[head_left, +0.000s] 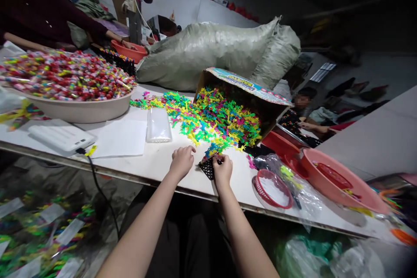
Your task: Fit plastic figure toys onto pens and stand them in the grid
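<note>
My right hand [223, 169] pinches the edge of a black perforated triangular holder [207, 169] near the table's front edge. Small coloured plastic figures [213, 150] stand up from the holder's far end. Just left of it, my left hand [182, 163] hovers over the white table with its fingers curled; whatever lies inside them is hidden. Beyond both hands, a heap of yellow, green, blue and pink figures [224, 113] spills from a tipped cardboard box [270, 113]. A stack of clear plastic bags [158, 126] lies farther left on the table.
A wide basin [81, 110] of wrapped pieces stands at left, with a white power bank [61, 137] and cable before it. At right are a red basket [272, 189] and a pink basin [345, 182]. A large sack [211, 52] lies behind. Other people work nearby.
</note>
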The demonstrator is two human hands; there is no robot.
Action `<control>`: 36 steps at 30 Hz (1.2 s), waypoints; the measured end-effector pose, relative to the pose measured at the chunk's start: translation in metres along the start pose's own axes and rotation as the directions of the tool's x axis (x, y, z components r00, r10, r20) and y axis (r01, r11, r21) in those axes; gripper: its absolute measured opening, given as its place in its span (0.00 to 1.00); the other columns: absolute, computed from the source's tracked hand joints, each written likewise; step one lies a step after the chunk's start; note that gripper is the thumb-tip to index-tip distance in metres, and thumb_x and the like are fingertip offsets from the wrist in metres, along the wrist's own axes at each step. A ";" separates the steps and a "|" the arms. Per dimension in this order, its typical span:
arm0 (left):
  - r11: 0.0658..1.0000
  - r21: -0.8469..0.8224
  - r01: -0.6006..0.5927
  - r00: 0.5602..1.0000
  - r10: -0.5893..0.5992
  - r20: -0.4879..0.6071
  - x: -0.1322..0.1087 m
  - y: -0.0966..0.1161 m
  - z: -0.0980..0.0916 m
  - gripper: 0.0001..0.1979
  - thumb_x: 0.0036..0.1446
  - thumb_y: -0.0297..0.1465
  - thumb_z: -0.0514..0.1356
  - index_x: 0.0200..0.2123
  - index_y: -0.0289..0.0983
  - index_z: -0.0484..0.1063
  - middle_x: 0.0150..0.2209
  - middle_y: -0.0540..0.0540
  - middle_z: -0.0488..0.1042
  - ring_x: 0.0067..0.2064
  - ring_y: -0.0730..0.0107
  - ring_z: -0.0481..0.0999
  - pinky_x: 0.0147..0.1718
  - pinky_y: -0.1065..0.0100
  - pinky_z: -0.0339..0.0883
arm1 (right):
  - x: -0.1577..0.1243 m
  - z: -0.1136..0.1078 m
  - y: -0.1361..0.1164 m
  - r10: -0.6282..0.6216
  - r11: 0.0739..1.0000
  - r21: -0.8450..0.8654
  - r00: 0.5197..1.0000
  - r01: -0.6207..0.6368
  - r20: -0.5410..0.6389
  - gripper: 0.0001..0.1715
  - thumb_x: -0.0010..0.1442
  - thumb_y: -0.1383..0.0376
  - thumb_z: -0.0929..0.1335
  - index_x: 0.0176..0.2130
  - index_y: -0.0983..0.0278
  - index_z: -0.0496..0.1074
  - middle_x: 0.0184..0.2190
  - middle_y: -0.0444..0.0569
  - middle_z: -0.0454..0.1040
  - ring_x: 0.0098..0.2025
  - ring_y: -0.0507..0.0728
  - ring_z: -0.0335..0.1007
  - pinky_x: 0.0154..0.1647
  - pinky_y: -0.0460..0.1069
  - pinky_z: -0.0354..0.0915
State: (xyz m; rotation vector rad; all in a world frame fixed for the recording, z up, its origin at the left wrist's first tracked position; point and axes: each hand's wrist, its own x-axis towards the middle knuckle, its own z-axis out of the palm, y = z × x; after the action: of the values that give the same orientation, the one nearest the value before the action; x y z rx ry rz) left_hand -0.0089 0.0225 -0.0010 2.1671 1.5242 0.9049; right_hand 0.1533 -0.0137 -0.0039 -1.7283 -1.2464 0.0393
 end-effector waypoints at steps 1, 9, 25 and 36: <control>1.000 -0.003 -0.001 1.000 0.001 0.000 0.000 0.000 0.000 0.13 0.50 0.23 0.47 0.37 0.41 0.65 0.36 0.49 0.71 0.42 0.62 0.64 0.43 0.60 0.52 | 0.000 0.000 0.000 0.007 1.000 -0.001 1.000 -0.007 0.000 0.05 0.47 0.65 0.65 0.28 0.64 0.64 0.27 0.49 0.69 0.35 0.58 0.62 0.36 0.50 0.57; 1.000 -0.014 0.021 1.000 -0.021 0.004 0.001 0.001 -0.002 0.14 0.51 0.22 0.47 0.36 0.42 0.66 0.34 0.49 0.72 0.42 0.62 0.65 0.43 0.60 0.53 | -0.003 0.000 -0.001 0.075 0.996 0.052 0.996 -0.077 0.046 0.05 0.49 0.63 0.64 0.29 0.62 0.63 0.27 0.45 0.70 0.31 0.55 0.66 0.32 0.47 0.58; 0.990 -0.128 0.066 0.930 -0.108 -0.352 -0.041 0.049 0.002 0.08 0.53 0.26 0.49 0.37 0.37 0.63 0.36 0.44 0.68 0.41 0.66 0.66 0.42 0.66 0.61 | -0.001 -0.007 -0.003 0.213 0.858 0.435 0.959 -0.275 0.186 0.16 0.48 0.58 0.65 0.35 0.65 0.65 0.29 0.48 0.72 0.24 0.53 0.68 0.25 0.47 0.63; 0.975 0.149 0.165 0.977 -0.141 -0.160 -0.010 0.066 0.025 0.09 0.53 0.37 0.55 0.34 0.38 0.66 0.32 0.47 0.71 0.39 0.61 0.67 0.36 0.64 0.57 | 0.006 -0.005 0.000 0.142 0.845 0.448 0.931 -0.291 0.337 0.12 0.47 0.61 0.65 0.32 0.64 0.68 0.30 0.47 0.73 0.25 0.52 0.68 0.25 0.46 0.64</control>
State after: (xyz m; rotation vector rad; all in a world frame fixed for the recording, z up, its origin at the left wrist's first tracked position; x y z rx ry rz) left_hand 0.0530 -0.0091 0.0171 2.0928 1.8680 0.9384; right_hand 0.1588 -0.0125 0.0015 -1.4285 -1.1113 0.7177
